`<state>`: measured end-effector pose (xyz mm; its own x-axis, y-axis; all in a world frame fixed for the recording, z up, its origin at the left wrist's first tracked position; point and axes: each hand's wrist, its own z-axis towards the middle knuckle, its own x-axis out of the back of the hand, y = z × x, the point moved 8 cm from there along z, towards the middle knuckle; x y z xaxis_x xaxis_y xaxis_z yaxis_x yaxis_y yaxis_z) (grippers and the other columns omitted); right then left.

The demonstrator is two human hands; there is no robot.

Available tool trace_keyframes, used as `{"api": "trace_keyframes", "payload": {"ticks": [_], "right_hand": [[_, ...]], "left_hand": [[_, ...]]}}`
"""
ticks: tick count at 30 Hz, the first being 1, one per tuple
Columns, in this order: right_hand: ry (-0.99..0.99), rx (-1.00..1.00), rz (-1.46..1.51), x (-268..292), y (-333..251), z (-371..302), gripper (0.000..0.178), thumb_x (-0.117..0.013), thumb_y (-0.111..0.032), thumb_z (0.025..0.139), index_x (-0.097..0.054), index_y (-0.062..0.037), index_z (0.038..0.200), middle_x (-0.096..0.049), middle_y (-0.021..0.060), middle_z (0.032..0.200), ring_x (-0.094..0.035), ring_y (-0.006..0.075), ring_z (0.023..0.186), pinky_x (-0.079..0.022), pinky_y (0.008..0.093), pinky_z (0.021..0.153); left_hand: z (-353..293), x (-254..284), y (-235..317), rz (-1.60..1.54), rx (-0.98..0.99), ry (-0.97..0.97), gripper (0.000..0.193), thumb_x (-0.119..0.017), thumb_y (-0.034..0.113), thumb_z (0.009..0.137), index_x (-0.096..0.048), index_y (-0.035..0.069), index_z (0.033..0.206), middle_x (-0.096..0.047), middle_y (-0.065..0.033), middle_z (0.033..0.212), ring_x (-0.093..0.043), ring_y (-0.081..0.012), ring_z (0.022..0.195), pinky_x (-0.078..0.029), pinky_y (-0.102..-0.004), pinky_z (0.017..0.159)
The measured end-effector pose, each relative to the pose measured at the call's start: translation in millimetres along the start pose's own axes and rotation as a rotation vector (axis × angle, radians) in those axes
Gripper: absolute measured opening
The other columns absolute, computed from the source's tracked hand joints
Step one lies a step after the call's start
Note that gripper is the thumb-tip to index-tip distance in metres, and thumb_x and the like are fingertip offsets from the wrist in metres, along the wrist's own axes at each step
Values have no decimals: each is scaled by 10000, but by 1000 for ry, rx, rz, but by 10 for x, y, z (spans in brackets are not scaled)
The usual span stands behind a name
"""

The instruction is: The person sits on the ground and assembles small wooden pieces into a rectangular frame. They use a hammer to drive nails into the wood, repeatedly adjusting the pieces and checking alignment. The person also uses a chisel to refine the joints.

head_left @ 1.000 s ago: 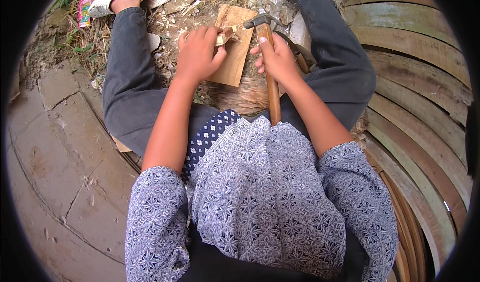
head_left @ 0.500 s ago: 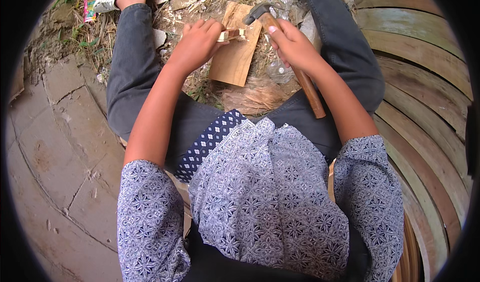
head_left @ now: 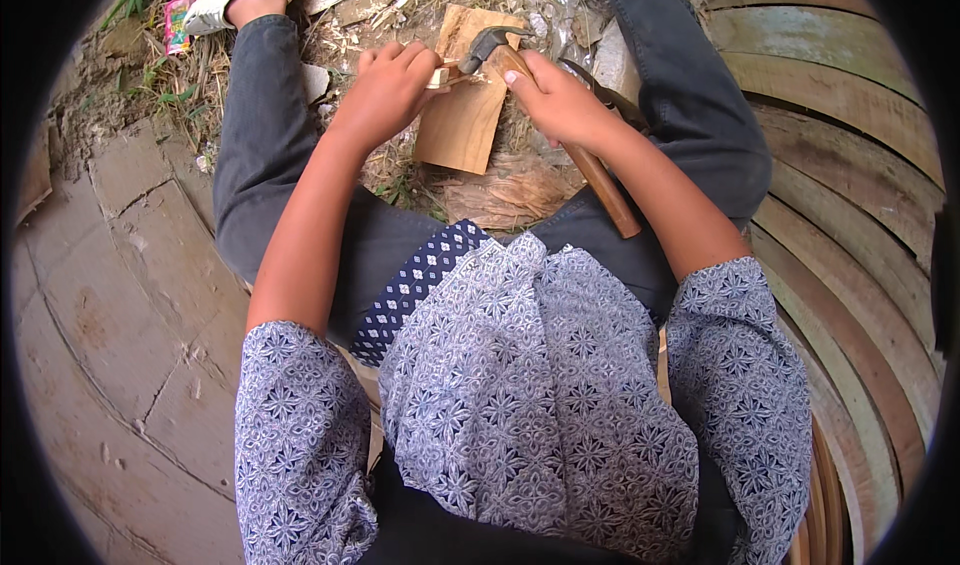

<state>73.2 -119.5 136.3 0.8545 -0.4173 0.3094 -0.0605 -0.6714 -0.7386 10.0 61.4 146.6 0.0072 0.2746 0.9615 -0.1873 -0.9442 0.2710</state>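
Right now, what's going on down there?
The person's left hand holds a small, pale-and-brown wooden piece over a flat, tan wooden board. The right hand grips a claw hammer with a dark metal head and brown wooden handle. The hammer's head is right by the piece's right end; whether they touch is hard to tell.

Our left hand (head_left: 392,83) curls palm down, our right hand (head_left: 562,102) grips, thumb on top, and our bare forearms (head_left: 308,215) angle inward.
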Motion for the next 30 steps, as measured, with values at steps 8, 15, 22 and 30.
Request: {"api": "trace_keyframes", "payload": {"ticks": [8,15,22,30], "right_hand": [[118,174,-91,-4,111,191,305,-464,-370,1094,-509,-74,1153,-515,-5,743,-486,79,482,-435,291,413],[419,247,249,391,-103,180,370,-456,-387,1094,-500,-44,1226,-541,16,784,-500,82,498,-447,278,413],[166,144,125,468,-146,215,354,-461,-415,1089,-499,-69,1158,-521,-2,743,-494,80,495,-469,285,443],[3,76,-82,178,-120,167,349,-461,-405,1084,-512,-69,1163,-565,34,788,-507,99,484,-480,308,447]], "left_hand": [[44,9,-22,-43,5,0,306,-683,319,943,-557,86,1094,-639,-81,1105,-588,-314,1078,-392,-470,891],[5,7,-51,-20,-5,-20,277,-690,235,913,-545,90,1099,-627,-74,1092,-584,-305,1080,-393,-474,898],[-44,-5,-79,-14,-17,-82,273,-682,160,889,-545,102,1118,-616,-58,1126,-576,-294,1104,-393,-474,915],[9,45,0,34,-102,-90,260,-686,160,887,-536,98,1089,-617,-57,1121,-574,-291,1101,-379,-485,927]]}}
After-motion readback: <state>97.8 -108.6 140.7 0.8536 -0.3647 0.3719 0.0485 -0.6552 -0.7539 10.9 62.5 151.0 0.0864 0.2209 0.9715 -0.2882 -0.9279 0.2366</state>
